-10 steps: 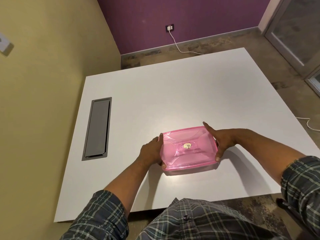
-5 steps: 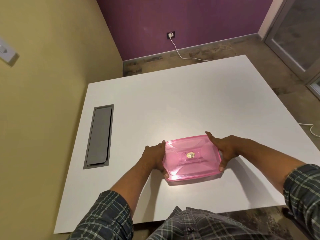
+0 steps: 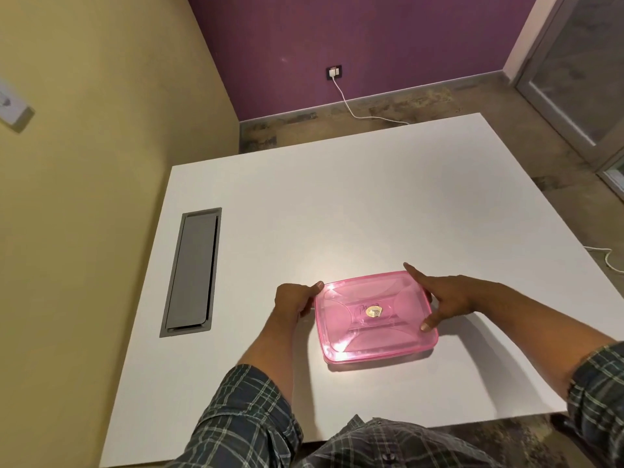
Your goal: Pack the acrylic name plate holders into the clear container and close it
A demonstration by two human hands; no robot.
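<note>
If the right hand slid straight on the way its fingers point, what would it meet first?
The right hand points left across the pink translucent plastic lid, so it would likely meet the small gold sticker first, then the left hand at the far edge.

One container [image 3: 376, 319] sits on the one white table [image 3: 337, 204], capped by one pink lid [image 3: 351, 346] with a single round gold sticker [image 3: 373, 312] at its middle. Two hands are in view — one left hand [image 3: 292, 300], one right hand [image 3: 445, 298] — with two plaid sleeves. One grey hatch [image 3: 192, 271] in the tabletop, one wall socket [image 3: 334, 72] and two stretches of white cable — that completes the count.
</note>
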